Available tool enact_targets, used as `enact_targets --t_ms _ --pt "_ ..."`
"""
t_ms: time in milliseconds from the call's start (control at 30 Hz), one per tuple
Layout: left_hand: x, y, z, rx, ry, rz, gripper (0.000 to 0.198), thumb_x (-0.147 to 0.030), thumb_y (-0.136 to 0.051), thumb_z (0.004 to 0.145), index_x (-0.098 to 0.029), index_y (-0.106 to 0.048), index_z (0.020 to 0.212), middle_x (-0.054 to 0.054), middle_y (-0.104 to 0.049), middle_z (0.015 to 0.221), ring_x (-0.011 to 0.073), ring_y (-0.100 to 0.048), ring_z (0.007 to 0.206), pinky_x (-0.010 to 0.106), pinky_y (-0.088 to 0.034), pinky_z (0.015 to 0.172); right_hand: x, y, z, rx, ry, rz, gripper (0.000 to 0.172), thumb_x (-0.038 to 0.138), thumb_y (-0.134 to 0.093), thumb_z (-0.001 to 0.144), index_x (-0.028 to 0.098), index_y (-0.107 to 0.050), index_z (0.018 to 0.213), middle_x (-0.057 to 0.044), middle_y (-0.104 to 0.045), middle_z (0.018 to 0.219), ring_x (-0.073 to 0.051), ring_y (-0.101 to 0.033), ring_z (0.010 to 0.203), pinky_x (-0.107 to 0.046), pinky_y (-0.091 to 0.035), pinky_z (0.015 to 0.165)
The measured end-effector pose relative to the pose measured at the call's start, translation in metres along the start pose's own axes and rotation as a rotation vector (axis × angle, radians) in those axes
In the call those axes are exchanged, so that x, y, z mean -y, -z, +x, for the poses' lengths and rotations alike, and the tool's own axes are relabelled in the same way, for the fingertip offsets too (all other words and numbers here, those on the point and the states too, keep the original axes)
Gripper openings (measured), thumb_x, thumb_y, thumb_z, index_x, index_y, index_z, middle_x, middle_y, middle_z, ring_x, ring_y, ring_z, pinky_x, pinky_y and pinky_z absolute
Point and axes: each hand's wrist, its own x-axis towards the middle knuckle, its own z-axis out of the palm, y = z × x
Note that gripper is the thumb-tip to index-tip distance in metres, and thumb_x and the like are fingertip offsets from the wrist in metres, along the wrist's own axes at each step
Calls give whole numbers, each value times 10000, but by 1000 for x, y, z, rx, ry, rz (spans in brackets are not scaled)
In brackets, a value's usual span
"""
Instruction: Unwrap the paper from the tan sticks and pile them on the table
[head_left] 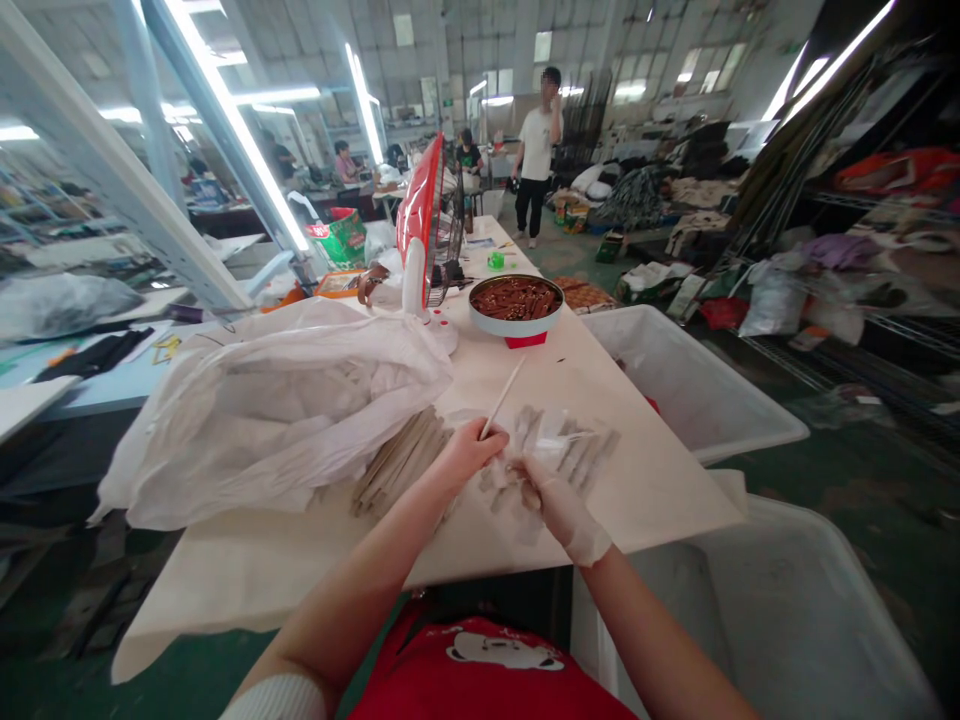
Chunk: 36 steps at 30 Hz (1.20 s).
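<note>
My left hand (469, 452) is closed in a pinch on a thin white stick (502, 398) that points up and away from me. My right hand (561, 505), in a white glove, is closed on a small clear plastic bag (559, 450) holding several tan flat strips. Both hands meet over the near middle of a pale table (300, 560). A stack of the same tan strips (397, 462) lies just left of my left hand, half under a big white plastic bag (277, 410).
A round tin of brown pieces (516, 303) and a red-and-white fan (424, 235) stand farther back. White bins sit to the right (690, 385) and near right (787, 620). A person in a white shirt (538, 150) stands in the aisle; others sit at far tables.
</note>
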Motion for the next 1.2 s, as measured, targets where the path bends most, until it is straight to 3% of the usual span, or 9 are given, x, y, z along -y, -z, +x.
enact_targets --t_ms 100,200,300,433,600,767,967,1200 --pt "6 -1 2 -70 -80 209 165 -333 -539 694 -169 -529 684 -60 -452 570 78 -387 542 215 -294 524 1 0 0 -25 67 -43 371 525 -603 770 155 -636 756 35 -495 542 -57 -285 423 -229 -205 398" --pt "13 -4 2 -80 -86 328 168 -332 -538 689 -164 -549 683 -52 -473 590 93 -416 581 225 -300 549 5 -11 -2 18 19 14 302 450 -722 678 186 -626 789 59 -461 537 -71 -319 451 -227 -235 423" --pt "13 -5 -5 -62 11 235 208 -373 -565 669 -170 -524 672 -69 -421 551 80 -367 532 220 -271 513 6 -16 -4 -4 3 15 326 446 -743 648 197 -630 827 66 -458 558 -69 -306 463 -232 -234 439" --pt "4 -6 -15 -45 123 11 222 -381 -579 656 -180 -499 706 -92 -353 516 63 -285 476 213 -201 468 8 -12 -6 4 47 -38 313 494 -643 742 194 -643 830 44 -483 581 -78 -311 484 -246 -217 449" --pt "7 -10 -15 -100 30 -19 183 -337 -583 655 -170 -513 674 -76 -402 555 66 -326 517 208 -254 509 9 -13 -7 10 -5 -102 348 471 -711 680 183 -640 861 52 -488 586 -66 -281 466 -242 -178 437" --pt "24 -12 -10 -155 -82 136 167 -338 -525 731 -177 -509 686 -58 -454 593 91 -401 571 220 -304 556 5 -13 -12 92 -65 -95 359 532 -687 673 188 -591 711 67 -460 509 -57 -242 403 -243 -157 415" --pt "23 -8 -12 -166 -139 411 190 -350 -484 792 -183 -497 702 -61 -446 594 102 -417 580 234 -286 557 14 -1 -12 -6 45 -70 338 524 -668 700 202 -635 798 34 -530 574 -109 -433 544 -246 -334 511" --pt "15 -14 -16 -84 -152 565 161 -311 -502 782 -176 -532 701 -58 -454 598 104 -427 588 235 -271 551 1 -8 -12 155 -144 -8 346 448 -754 622 192 -523 656 96 -375 440 -55 -247 388 -232 -178 398"
